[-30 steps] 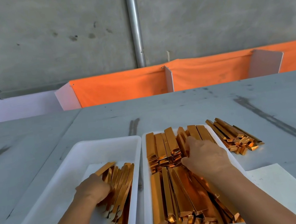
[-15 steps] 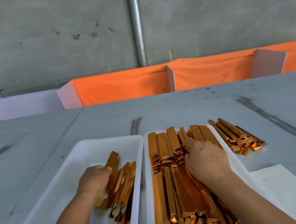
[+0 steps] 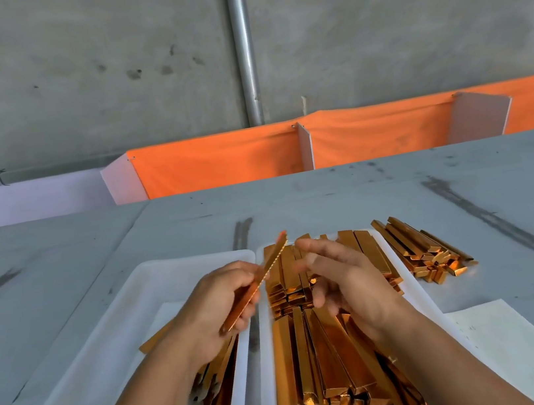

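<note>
Two white trays lie side by side near the table's front. The left tray (image 3: pixel 85 361) holds a loose heap of flat copper-coloured strips (image 3: pixel 216 380) along its right side. The right tray (image 3: pixel 267 375) is packed with folded copper-coloured boxes (image 3: pixel 320 360) in rows. My left hand (image 3: pixel 215 307) is raised over the gap between the trays and grips one flat strip (image 3: pixel 263 279), which slants up and to the right. My right hand (image 3: pixel 346 280) hovers above the right tray, fingers loosely spread toward the strip's upper end, holding nothing.
A small pile of folded copper boxes (image 3: pixel 421 248) lies on the grey table (image 3: pixel 327 200) right of the trays. A white sheet (image 3: pixel 509 346) lies at the front right. Orange cloth panels (image 3: pixel 218 161) with white dividers stand behind the table, against a concrete wall.
My left hand has lifted one flat strip out of the left tray's heap and raised it toward the middle. My right hand has come off the boxes and risen toward the strip.
</note>
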